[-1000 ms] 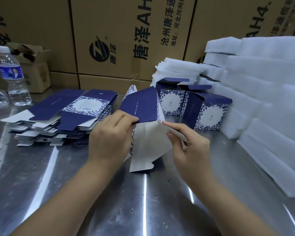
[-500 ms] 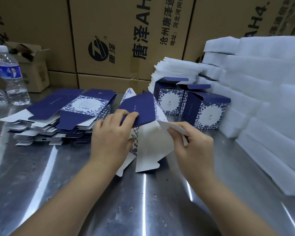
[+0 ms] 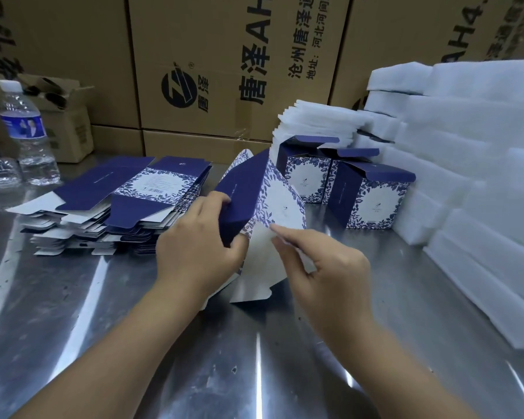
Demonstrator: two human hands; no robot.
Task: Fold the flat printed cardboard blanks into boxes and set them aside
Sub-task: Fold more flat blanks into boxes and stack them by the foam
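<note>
In the middle of the frame, the left hand (image 3: 198, 252) grips the half-folded box (image 3: 245, 192), smooth blue card (white inside). The right hand (image 3: 330, 267) pinches its flap (image 3: 262, 252). Shiny, scratched metal table (image 3: 164, 358); brown cartons (image 3: 224, 40) behind.

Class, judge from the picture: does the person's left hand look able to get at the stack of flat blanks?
Probably yes: the stack lies just beside the left hand, nothing between, though that hand grips the half-folded box.
</note>
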